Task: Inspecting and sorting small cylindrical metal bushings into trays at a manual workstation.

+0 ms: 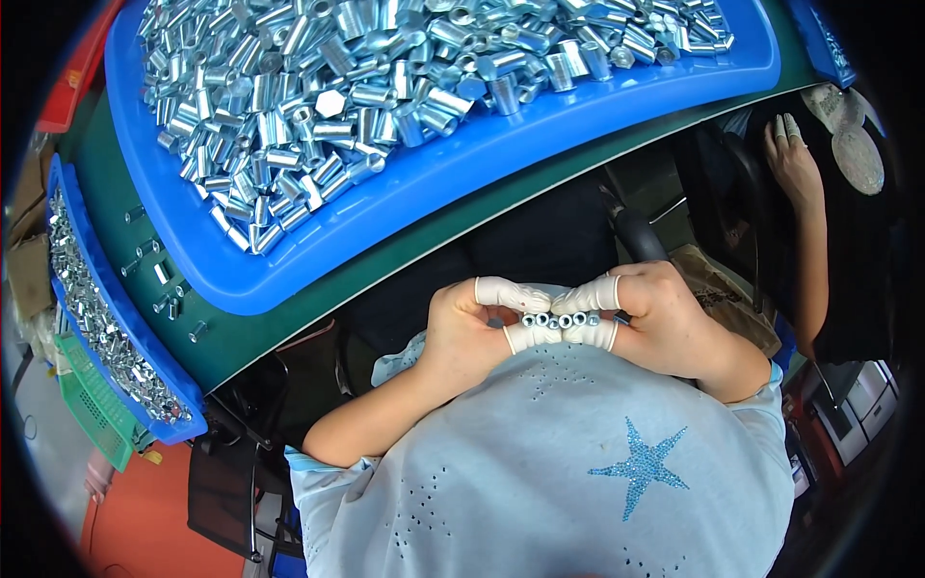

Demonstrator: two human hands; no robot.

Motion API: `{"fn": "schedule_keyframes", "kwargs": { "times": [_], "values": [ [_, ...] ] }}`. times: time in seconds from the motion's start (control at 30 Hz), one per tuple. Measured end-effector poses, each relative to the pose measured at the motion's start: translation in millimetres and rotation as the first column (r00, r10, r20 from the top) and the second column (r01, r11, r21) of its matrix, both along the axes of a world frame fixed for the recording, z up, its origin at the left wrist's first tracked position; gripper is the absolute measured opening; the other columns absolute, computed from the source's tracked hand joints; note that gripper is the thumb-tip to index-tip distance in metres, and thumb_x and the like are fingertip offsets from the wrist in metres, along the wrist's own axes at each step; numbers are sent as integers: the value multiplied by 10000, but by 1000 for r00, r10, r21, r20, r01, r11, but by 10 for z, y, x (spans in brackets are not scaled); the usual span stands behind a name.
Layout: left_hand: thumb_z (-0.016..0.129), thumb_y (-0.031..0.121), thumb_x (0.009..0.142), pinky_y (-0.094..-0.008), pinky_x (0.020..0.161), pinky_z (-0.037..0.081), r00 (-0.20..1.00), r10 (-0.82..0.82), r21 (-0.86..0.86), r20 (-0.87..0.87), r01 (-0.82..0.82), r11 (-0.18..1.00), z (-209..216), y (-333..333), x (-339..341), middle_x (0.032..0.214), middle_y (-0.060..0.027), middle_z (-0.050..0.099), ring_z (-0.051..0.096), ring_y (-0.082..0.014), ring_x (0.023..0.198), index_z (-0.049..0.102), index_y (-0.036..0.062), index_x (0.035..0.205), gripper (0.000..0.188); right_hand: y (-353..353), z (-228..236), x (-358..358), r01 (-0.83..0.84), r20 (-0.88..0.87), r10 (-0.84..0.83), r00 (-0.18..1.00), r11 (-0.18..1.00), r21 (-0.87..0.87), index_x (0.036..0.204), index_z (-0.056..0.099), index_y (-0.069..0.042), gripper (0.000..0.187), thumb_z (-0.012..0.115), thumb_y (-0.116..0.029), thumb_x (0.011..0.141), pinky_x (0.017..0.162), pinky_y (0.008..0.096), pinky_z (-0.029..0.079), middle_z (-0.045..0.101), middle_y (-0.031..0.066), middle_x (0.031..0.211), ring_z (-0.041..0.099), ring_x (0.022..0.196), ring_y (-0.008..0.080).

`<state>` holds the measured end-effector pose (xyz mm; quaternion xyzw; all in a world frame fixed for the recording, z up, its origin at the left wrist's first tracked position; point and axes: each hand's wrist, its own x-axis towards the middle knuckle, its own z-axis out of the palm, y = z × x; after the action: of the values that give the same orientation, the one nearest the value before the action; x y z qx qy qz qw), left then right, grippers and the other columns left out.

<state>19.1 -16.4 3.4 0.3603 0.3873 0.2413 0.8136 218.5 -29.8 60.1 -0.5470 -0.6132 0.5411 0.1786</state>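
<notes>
Close to my chest, my left hand [461, 332] and my right hand [667, 313] meet fingertip to fingertip. White finger cots cover the thumbs and forefingers. Pinched between them is a row of several small metal sleeves [566, 321], held side by side with their round open ends showing. Both hands are closed on this row. Beyond them, a big blue tray [462, 154] on the table holds a heap of shiny metal sleeves [371, 91], some with hexagonal ends.
Several loose sleeves [162, 274] lie on the green tabletop [226, 342] left of the tray. Further left is a narrow blue tray [183, 414] of small metal parts, beside a green basket [96, 409]. At the right, another person's arm [809, 231] rests near the table.
</notes>
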Motion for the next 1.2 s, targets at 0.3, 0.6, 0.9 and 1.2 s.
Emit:
{"fn": "schedule_keyframes", "kwargs": {
  "times": [0.3,0.6,0.9,1.2],
  "values": [
    [723,-49,670,-272,700,526,1000,-4,-66,15,5,998,52,45,93,889,-101,648,621,-138,789,630,-3,865,221,16,5,117,12,-12,-13,1000,999,-48,880,666,-31,212,720,-142,708,593,266,507,653,94,760,638,650,202],
    [713,-62,675,-277,705,535,999,-27,-8,-30,27,1000,253,228,181,877,-104,644,626,-152,791,624,-20,860,209,74,94,199,125,-143,-138,980,987,-99,902,659,-21,219,715,-131,721,590,245,511,666,89,810,651,686,167],
    [701,-89,667,-291,687,543,999,-26,56,28,24,998,498,427,290,878,-128,637,631,-182,791,619,-24,885,242,175,297,284,207,-240,-217,946,976,-67,913,652,-7,204,697,-98,736,604,232,514,668,85,825,650,702,147],
    [660,-61,736,-288,744,533,998,-9,312,59,-10,950,728,561,392,950,-132,628,623,-173,850,586,-32,1012,287,305,498,356,285,-341,-253,905,957,47,915,654,-9,195,690,-96,744,574,233,501,661,94,808,639,669,134]
  ]
}}
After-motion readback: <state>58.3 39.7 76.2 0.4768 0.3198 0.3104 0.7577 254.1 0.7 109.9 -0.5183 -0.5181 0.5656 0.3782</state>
